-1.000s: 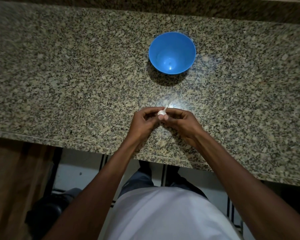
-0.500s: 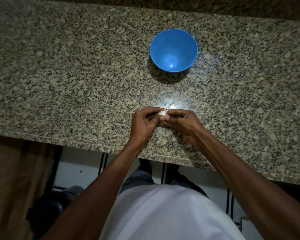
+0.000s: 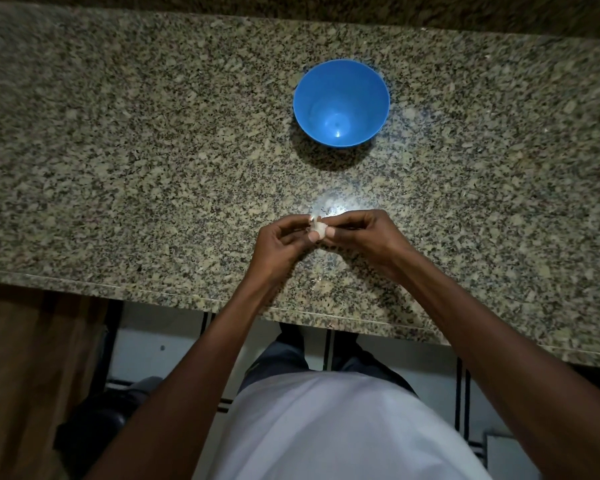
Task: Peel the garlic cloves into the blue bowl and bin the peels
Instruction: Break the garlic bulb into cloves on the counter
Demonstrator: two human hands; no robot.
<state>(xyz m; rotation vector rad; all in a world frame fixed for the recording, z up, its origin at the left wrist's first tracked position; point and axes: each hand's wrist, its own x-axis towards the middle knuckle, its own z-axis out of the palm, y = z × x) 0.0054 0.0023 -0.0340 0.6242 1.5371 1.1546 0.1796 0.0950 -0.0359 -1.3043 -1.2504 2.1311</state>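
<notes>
A small white garlic clove is pinched between the fingertips of both hands, just above the granite counter. My left hand holds it from the left and my right hand from the right, thumbs and forefingers meeting at the clove. A thin bit of peel sticks up at the clove's top. The blue bowl stands farther back on the counter, straight beyond my hands, and looks empty. A few pale peel scraps lie on the counter below my hands.
The counter's front edge runs just below my wrists, with tiled floor beneath. A dark round bin sits on the floor at lower left, beside a brown wooden surface. A dark wall strip borders the counter's back.
Both hands have stayed together on the clove, with small finger shifts. The peel tip that stuck up to the right now sits on the clove's upper left.
</notes>
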